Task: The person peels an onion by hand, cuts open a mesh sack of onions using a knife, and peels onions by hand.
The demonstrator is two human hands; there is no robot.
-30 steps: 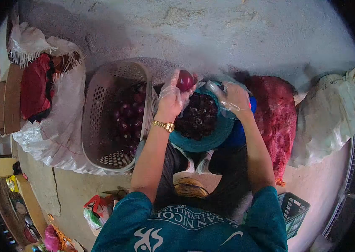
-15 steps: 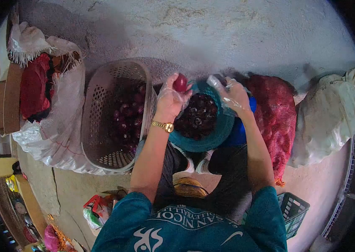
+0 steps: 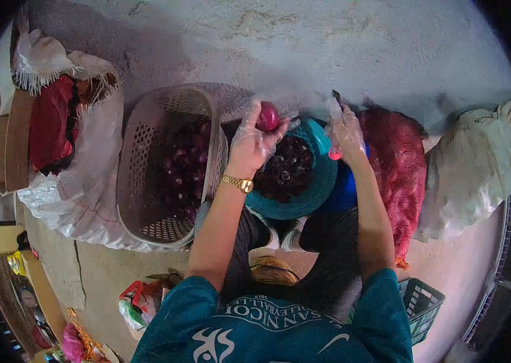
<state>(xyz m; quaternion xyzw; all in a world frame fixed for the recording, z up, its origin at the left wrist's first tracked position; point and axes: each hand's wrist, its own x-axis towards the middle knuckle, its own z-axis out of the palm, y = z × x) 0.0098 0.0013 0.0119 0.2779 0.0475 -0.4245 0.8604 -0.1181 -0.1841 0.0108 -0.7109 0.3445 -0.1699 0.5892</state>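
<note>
My left hand, in a clear plastic glove, holds a red onion between thumb and fingers over the near left rim of the teal basin. Dark red onion skins and scraps lie inside that basin. At its right side, my right hand, also gloved, is closed around a small knife. The red end of its handle shows below the fist and a dark narrow tip sticks out above. To the left, red onions sit in a grey perforated basket.
Beside my right arm stands a red mesh sack, with a pale sack further right. A white woven sack lies left of the basket. Behind everything rises a rough wall. A dark green crate is near my right side.
My right hand has turned upright and moved slightly right, bringing the knife's red handle end into sight. My left hand has shifted a little right with the onion, which shows more fully.
</note>
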